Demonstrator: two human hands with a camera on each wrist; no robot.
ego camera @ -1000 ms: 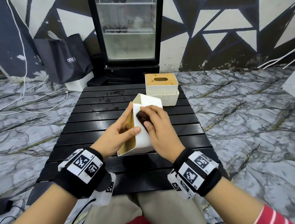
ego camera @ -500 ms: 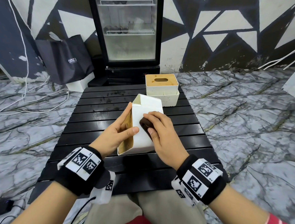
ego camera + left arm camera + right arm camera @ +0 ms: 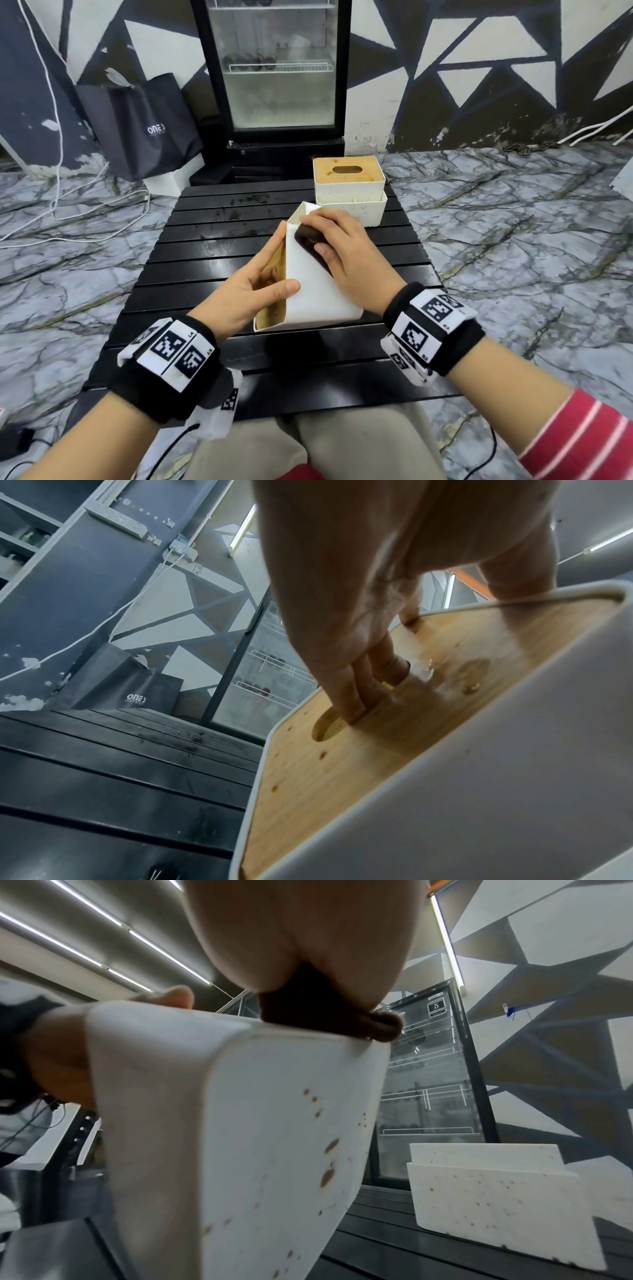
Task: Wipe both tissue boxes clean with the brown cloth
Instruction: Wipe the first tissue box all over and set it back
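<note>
A white tissue box (image 3: 317, 291) with a wooden lid stands tipped on its side on the black slatted table (image 3: 205, 260), lid facing left. My left hand (image 3: 263, 281) grips it, thumb on the upturned white side and fingers (image 3: 356, 696) hooked into the lid's oval slot. My right hand (image 3: 342, 250) presses the brown cloth (image 3: 308, 238) onto the far end of that upturned side; the cloth (image 3: 329, 1015) shows bunched under the palm. Brown specks dot the box's side wall (image 3: 291, 1150). A second tissue box (image 3: 347, 186) sits upright at the table's far right, also speckled (image 3: 496, 1191).
A glass-door fridge (image 3: 274, 75) stands behind the table. A dark shopping bag (image 3: 144, 126) leans on the wall at left, with white cables (image 3: 68, 219) on the marble floor. My knees sit under the table's near edge (image 3: 274, 407).
My right hand has slid the brown cloth away from me along the box's upturned side, towards its far end. My left hand keeps the same hold on the box.
</note>
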